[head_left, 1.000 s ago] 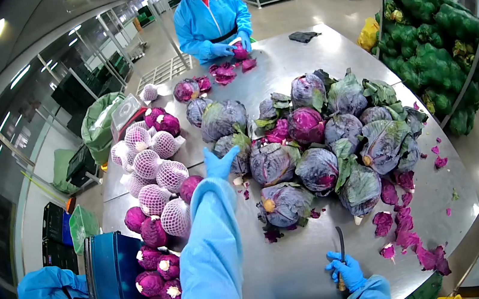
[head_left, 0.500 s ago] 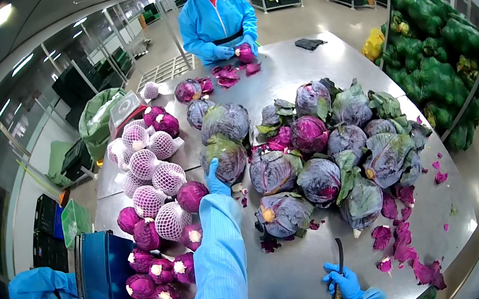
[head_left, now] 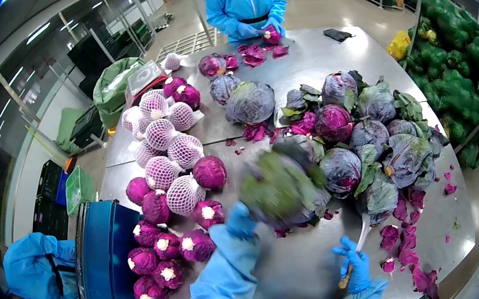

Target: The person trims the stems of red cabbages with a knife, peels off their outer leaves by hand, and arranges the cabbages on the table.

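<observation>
My left hand [head_left: 240, 219], in a blue glove, grips a red cabbage [head_left: 276, 187] with green outer leaves from its near left side. The cabbage is smeared by motion, and most of my fingers are hidden behind it. My right hand [head_left: 355, 264], also gloved in blue, is closed around the handle of a knife [head_left: 363, 232] near the table's front edge. The knife's blade points up and away, close to an untrimmed cabbage [head_left: 378, 199]. More untrimmed cabbages [head_left: 341, 170] are heaped right of the held one.
Peeled purple cabbages [head_left: 197, 246] and several in white foam nets [head_left: 160, 134] crowd the left of the metal table [head_left: 311, 49]. Torn leaves [head_left: 407, 242] lie at right. Across the table a person [head_left: 246, 3] holds a cabbage. Green net sacks [head_left: 452, 61] stand at right.
My left hand has taken the green-leaved cabbage from its place by the others and brought it nearer and to the right. The knife blade has tilted rightward. The view has shifted.
</observation>
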The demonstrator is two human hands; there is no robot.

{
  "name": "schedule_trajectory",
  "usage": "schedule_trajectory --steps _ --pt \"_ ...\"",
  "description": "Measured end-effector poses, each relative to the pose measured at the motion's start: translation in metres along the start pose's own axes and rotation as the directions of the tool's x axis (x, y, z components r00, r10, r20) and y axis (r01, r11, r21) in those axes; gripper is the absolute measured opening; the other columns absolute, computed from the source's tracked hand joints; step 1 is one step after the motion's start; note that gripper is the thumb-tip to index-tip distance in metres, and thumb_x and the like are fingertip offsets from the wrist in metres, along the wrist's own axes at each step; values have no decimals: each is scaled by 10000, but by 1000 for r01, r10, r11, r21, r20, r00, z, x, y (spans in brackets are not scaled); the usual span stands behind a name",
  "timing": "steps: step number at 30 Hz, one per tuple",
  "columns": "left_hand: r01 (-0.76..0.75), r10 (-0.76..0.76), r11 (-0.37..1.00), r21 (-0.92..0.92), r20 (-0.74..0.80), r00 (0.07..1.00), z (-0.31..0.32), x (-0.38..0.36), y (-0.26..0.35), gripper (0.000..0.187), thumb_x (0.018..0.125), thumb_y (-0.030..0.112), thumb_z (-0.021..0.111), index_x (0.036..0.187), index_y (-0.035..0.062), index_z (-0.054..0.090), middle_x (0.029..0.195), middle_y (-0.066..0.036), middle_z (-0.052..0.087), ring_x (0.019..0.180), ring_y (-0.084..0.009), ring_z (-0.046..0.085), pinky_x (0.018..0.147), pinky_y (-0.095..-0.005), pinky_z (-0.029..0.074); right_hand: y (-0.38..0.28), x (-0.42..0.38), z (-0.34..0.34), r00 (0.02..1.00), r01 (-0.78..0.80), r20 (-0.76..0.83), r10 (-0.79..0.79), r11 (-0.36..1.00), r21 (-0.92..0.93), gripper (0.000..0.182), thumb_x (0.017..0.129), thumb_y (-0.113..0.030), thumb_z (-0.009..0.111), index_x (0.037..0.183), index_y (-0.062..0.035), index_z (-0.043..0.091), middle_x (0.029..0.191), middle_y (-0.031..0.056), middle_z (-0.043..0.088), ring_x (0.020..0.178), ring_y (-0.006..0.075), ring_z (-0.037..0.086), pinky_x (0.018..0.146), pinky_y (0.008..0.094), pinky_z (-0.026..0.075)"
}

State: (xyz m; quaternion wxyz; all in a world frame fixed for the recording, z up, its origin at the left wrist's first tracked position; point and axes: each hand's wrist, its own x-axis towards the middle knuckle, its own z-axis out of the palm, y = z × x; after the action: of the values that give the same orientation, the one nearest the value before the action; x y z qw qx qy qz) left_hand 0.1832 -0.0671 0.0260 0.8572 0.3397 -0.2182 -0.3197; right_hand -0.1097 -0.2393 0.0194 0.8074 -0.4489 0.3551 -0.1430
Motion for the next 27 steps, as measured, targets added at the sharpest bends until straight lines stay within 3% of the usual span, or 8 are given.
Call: schedule_trajectory --steps 2,6,10,13,17,20,23,27 --pt "276 -268 956 -98 83 960 43 -28 -21 1040 578 313 859 1427 40 325 1406 -117 435 1297 -278 432 1095 -422 340 -18 -6 3 989 129 50 -137 983 127 499 870 -158 557 1304 65 457 963 185 663 449 132 540 397 246 441" --pt "378 -369 924 -51 131 920 123 -81 -79 980 679 132 815 1453 55 219 1410 -90 403 1319 -228 386 1110 -387 299 -12 -22 -49 990 104 124 -71 951 -290 636 744 -100 653 1332 29 448 1112 145 620 671 135 613 586 255 519" --pt "382 -581 701 602 172 795 115 -118 -124 1024 787 156 758 1504 43 36 1512 -120 227 1372 -189 242 1129 -364 215 -3 -33 -86 981 188 -16 -195 962 -199 779 672 -220 790 1335 9 451 1105 43 606 906 148 602 759 275 511" --pt "421 -806 586 693 443 393 98 -62 -66 779 839 174 710 1460 3 272 1418 -158 413 1281 -209 410 1076 -374 331 -22 -43 -108 998 62 44 -53 971 -233 919 654 -119 818 1424 13 334 1239 97 554 1086 199 561 945 328 454" --pt "158 -93 948 275 -236 967 74 30 -11 291 917 185 579 1125 -16 617 946 -82 669 901 -188 620 825 -325 486 -13 -31 -109 996 78 52 -70 982 -171 874 680 -98 809 1415 16 350 1242 94 561 1083 181 564 943 333 460" --pt "110 667 257 960 -258 699 -70 114 -61 516 945 335 498 1298 -39 459 1276 -227 521 1157 -329 521 1001 -448 393 -20 -29 -96 999 0 33 5 988 -152 795 700 -70 792 1386 17 400 1228 91 579 1080 174 565 944 330 459" --pt "638 817 -252 727 -193 543 -170 172 -109 747 920 458 491 1389 -90 296 1407 -330 329 1303 -454 347 1083 -524 282 -24 -23 -84 999 29 43 -20 978 -208 772 679 -67 799 1354 25 436 1206 90 595 1066 189 584 942 339 469" --pt "547 745 34 836 -386 544 -159 206 -93 978 834 590 544 1410 -121 199 1420 -389 238 1354 -520 194 1123 -559 154 -26 -27 -79 999 -24 -30 18 973 -228 759 704 -149 792 1349 24 432 1185 96 583 1039 202 573 915 336 470"
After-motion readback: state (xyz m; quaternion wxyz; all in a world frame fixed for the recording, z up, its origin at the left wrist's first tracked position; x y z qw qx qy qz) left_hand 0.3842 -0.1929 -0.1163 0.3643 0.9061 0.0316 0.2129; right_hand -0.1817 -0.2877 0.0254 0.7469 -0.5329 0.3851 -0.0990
